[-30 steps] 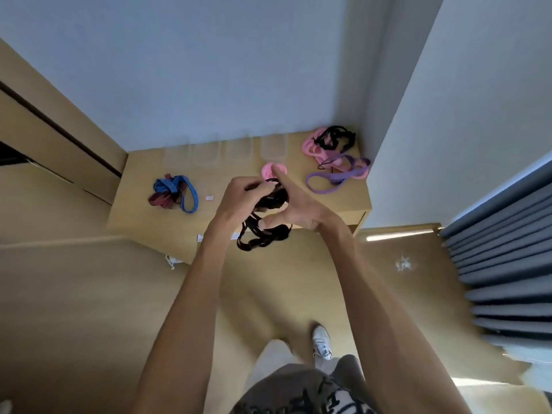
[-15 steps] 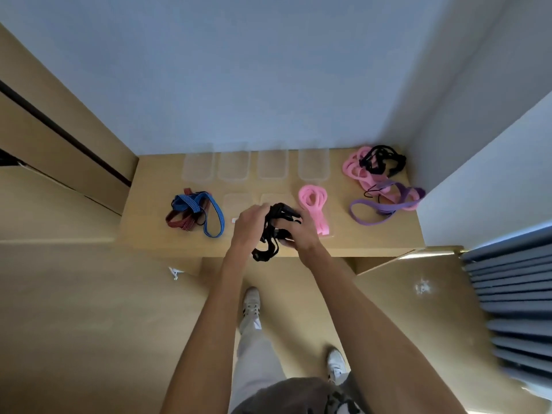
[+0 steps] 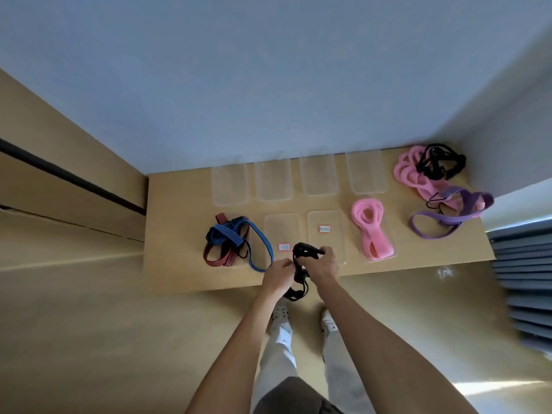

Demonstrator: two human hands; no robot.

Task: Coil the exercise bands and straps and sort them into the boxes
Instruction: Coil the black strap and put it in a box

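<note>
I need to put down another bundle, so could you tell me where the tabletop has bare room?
Bare wood lies left of the blue and red straps, and along the front edge below the purple band. The table is crowded at the back right, where the pink bands pile up.

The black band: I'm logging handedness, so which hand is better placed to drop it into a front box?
Probably the right hand: it grips the black band's upper coil beside the labelled front box. The left hand pinches it lower down.
</note>
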